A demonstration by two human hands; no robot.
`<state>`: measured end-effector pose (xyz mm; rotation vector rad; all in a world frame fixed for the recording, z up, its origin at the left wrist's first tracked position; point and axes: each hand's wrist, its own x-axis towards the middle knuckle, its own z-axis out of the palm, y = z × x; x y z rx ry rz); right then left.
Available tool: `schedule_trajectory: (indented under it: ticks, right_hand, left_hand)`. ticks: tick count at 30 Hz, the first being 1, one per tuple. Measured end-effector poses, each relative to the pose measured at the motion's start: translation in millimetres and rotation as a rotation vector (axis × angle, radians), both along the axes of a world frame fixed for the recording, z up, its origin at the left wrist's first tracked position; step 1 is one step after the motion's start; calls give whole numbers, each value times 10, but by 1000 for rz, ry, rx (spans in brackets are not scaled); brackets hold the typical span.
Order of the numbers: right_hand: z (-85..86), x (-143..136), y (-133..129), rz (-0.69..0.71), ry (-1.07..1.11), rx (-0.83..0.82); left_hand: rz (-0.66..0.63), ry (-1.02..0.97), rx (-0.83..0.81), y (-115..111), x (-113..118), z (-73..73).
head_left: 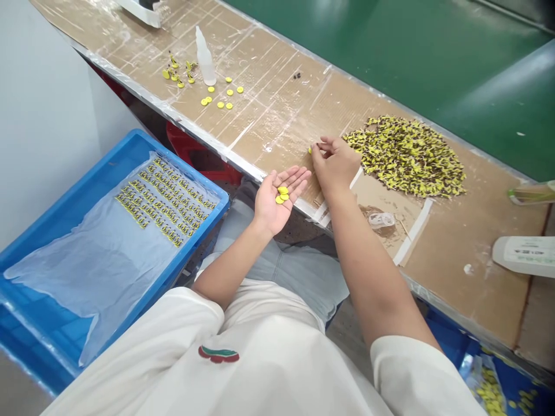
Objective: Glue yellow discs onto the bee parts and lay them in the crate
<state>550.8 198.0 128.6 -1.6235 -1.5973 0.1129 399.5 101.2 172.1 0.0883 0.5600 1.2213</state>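
Observation:
Palm up, my left hand (277,202) is held just off the table's near edge with its fingers stretched out. Several small yellow discs (282,190) lie in its palm. My right hand (336,164) is bent over the tabletop, its thumb and fingertips drawn together. At these fingertips shows a single yellow disc (310,150), partly covered by them. Right of that hand spreads a big heap of small yellow and dark brown pieces (407,156). A small clear container (381,220) lies on a stained cardboard patch close to my right forearm.
A white squeeze bottle (205,58) stands on the cardboard-covered table (277,98), with loose yellow discs (229,92) and small yellow figures (174,75) around it. At left, a blue tray (212,211) holds rows of pieces on a white sheet. A labelled bottle (522,254) lies far right.

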Motion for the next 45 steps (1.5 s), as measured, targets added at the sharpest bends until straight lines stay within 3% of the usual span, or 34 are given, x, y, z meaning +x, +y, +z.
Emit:
schedule_trajectory:
  ticks: [4,8,11,14,19,27,32,37,45]
  right_hand:
    - [-35,-11,-6,7,-14,-44]
    - [83,-16,-95,-4,-7,-46]
    - [271,-73,-374,2,19,54]
    - [419,-171,-779,142,55,62]
    - [415,-275,-1194,271,28,-33]
    - [370,-271,-1238,243,205,-45]
    - [413,-264,-1292,187,383,14]
    - [505,-210,-1406,65,471,128]
    - [563,12,-1550,42,554,45]
  left_hand:
    - [1,0,27,6,-11,-3]
    - [-10,11,48,-6,-7,9]
    - [-15,7,18,-13,3,30]
    - [-7,19,-22,-18,24,34]
    - [-57,4,8,-49,87,13]
    - [-152,23,20,-100,162,65]
    - [-187,-23,13,-92,174,-3]
    - [-369,-63,55,-127,176,-3]
    - [-454,31,128,-181,229,-48]
